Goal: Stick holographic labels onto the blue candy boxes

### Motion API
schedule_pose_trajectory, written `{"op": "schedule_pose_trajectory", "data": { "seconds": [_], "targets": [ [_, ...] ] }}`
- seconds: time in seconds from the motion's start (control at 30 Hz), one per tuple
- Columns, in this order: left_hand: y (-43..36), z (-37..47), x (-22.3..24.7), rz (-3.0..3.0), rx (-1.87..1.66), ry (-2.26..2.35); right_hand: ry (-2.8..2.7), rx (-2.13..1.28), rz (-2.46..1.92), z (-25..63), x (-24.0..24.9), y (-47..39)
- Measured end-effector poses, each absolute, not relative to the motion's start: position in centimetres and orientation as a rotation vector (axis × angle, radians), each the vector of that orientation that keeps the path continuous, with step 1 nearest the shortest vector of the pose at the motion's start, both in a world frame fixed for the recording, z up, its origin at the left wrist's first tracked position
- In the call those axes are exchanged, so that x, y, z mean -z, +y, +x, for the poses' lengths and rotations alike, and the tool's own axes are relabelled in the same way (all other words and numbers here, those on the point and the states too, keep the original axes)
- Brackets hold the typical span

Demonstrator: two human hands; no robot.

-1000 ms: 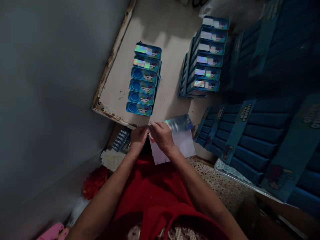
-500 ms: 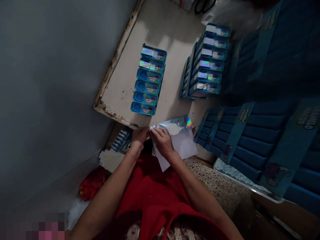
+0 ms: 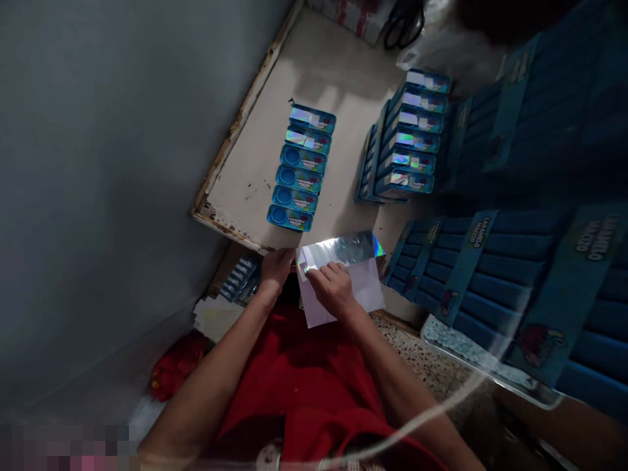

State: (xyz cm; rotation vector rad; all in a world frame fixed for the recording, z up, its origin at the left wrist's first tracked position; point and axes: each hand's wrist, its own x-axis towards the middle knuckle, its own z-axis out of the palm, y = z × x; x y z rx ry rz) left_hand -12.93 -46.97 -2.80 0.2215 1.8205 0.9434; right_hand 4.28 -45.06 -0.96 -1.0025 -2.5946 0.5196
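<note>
My left hand (image 3: 277,267) is closed on the left edge of a sheet of shiny stickers (image 3: 338,252), whose silver part lies at the top and white backing below. My right hand (image 3: 333,284) is over the sheet, thumb and forefinger pinched together near its upper left part; a small piece seems to be at the fingertips, too small to make out. Beyond the hands, a row of blue tins (image 3: 296,176) lies on the white table (image 3: 245,190). The two farthest tins carry shiny strips; the nearer ones show round blue windows.
Stacked blue boxes with shiny strips (image 3: 412,140) stand right of the row. Large blue packs (image 3: 500,261) fill the right side, some on a clear tray (image 3: 490,363). Black scissors (image 3: 403,26) lie at the back. A grey wall (image 3: 98,163) bounds the left.
My right hand has moved right and down, away from my left hand, across the sheet. The sheet has turned slightly. The view has shifted a little, and a pale blurred strand now crosses the lower right.
</note>
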Motion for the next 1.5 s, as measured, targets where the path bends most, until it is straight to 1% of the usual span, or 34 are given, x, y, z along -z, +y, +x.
{"op": "schedule_pose_trajectory", "data": {
  "seconds": [0.07,0.13,0.23,0.3,0.33,0.4,0.5,0.57,0.73,0.93,1.27,1.37,1.5],
  "targets": [
    [-46.7,-13.4,3.3,0.309,-0.940,1.838,-2.544,-0.684,-1.051,4.8,-1.0,-45.9],
    [-46.5,-13.9,3.5,0.392,-0.948,1.862,-2.331,-0.949,-1.261,5.0,-3.6,-46.5],
    [-46.9,-14.5,2.7,0.531,-0.988,1.983,-1.706,-1.378,-1.658,4.6,-7.6,-46.0],
    [-47.8,-14.6,1.3,0.541,-1.036,2.019,-1.282,-1.635,-1.756,3.9,-9.5,-44.9],
    [-48.4,-14.5,0.4,0.478,-1.069,1.962,-1.110,-1.749,-1.748,3.6,-10.2,-44.2],
    [-49.3,-14.4,-1.7,0.258,-1.117,1.672,-0.879,-1.931,-1.682,2.9,-11.2,-42.8],
    [-49.7,-14.4,-5.0,0.000,-1.103,1.199,-0.799,-2.060,-1.608,2.3,-12.3,-41.5],
    [-49.4,-14.6,-6.8,-0.050,-1.094,1.099,-0.806,-2.100,-1.587,2.0,-13.0,-41.1],
    [-47.8,-15.3,-9.5,-0.132,-1.197,1.231,-0.842,-2.101,-1.634,1.4,-14.1,-40.3],
    [-45.0,-16.5,-11.2,0.084,-1.307,1.248,-0.765,-2.088,-1.614,-0.1,-14.9,-38.3],
    [-41.7,-16.6,-11.5,0.074,-1.550,1.267,-0.778,-1.964,-1.579,-2.7,-15.2,-36.3],
    [-39.6,-17.0,-11.0,0.136,-1.657,1.433,-0.760,-1.864,-1.595,-4.2,-14.6,-34.8],
    [-35.9,-18.9,-9.7,0.468,-1.711,1.741,-0.868,-1.637,-1.626,-6.2,-13.2,-31.5]
  ]
}}
